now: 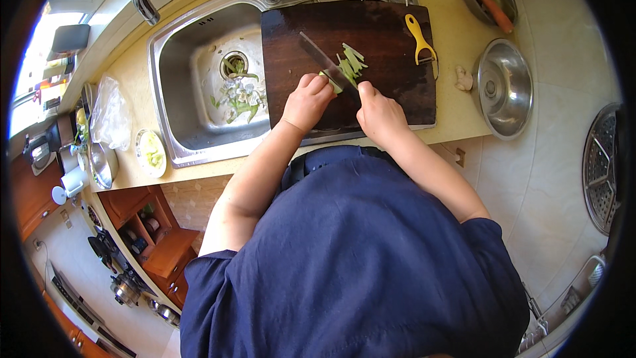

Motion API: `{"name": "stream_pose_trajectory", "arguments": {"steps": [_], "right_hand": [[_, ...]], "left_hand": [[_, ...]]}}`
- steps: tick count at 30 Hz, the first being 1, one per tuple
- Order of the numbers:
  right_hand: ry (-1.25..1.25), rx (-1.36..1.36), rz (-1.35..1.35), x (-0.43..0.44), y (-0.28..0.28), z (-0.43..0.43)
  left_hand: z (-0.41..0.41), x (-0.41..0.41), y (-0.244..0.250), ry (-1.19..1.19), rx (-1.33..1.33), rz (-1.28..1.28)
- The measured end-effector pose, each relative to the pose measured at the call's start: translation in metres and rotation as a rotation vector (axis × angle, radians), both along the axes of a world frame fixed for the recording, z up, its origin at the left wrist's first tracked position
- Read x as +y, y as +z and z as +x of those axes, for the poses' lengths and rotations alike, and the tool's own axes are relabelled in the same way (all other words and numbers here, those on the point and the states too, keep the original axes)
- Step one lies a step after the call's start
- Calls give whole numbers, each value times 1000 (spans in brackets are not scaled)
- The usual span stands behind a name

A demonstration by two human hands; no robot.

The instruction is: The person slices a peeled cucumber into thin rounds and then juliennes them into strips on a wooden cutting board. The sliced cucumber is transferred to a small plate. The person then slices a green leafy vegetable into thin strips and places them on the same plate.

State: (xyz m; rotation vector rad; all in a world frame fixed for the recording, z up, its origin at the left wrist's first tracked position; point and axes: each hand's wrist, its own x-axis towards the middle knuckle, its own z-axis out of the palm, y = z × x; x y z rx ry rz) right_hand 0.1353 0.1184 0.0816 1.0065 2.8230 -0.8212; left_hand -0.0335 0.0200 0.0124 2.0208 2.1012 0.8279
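Note:
A dark wooden cutting board (392,99) lies over the right part of the sink. My right hand (381,113) grips the handle of a kitchen knife (323,59), whose blade points up and to the left. Under the fingers of my left hand (309,102) is a piece of pale green vegetable (332,82), close against the blade; my fingers partly hide it. Thin green strips (352,62) lie loosely piled on the blade's far right side. Near the board's right edge rests a yellow peeler (421,42).
Peelings (243,102) lie in the steel sink (184,84), left of the board. A plate of cut pale green food (151,153) and a plastic bag (110,114) are further left. On the right are a steel basin (506,89), a ginger-like root (463,78) and a bowl holding a carrot (492,7).

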Motion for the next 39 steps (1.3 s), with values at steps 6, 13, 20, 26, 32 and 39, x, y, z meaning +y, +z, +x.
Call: {"name": "stream_pose_trajectory", "arguments": {"steps": [6, 13, 20, 26, 32, 39], "right_hand": [[30, -23, -35, -5, 0, 2], [-16, -77, -53, -4, -15, -22], [-13, 20, -25, 2, 0, -6], [47, -4, 16, -8, 0, -4], [20, -64, -3, -13, -8, -19], [-34, -54, -65, 1, -17, -19]], "left_hand": [[0, -1, -1, 0, 11, -28], [0, -2, -3, -4, 18, 16], [-5, -8, -6, -40, 56, 21], [-4, -7, -1, -35, 93, -13], [-3, -7, -2, -36, 88, -14], [-2, -7, -4, -7, 55, 22]]}}
